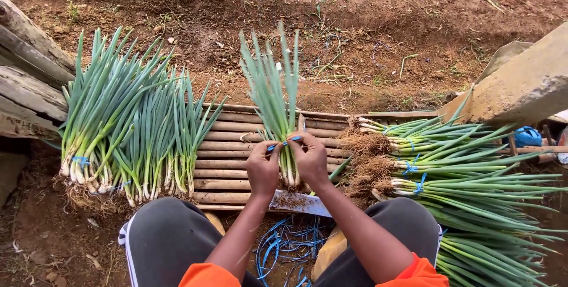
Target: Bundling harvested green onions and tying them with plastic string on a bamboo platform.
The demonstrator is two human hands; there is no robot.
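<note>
My left hand (263, 167) and right hand (310, 158), fingers closed, pinch a blue tie (285, 142) around 1 upright spring onion bunch (273, 103) at center. Tied bunches (449, 168) lie at 3 o'clock; a mostly loose pile (127, 127) waits at 9 o'clock.

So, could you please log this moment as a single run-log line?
left hand: grips bunch of spring onions | right hand: pinches blue tie round it | under: wooden slat rack | tied bundles: right side
</note>
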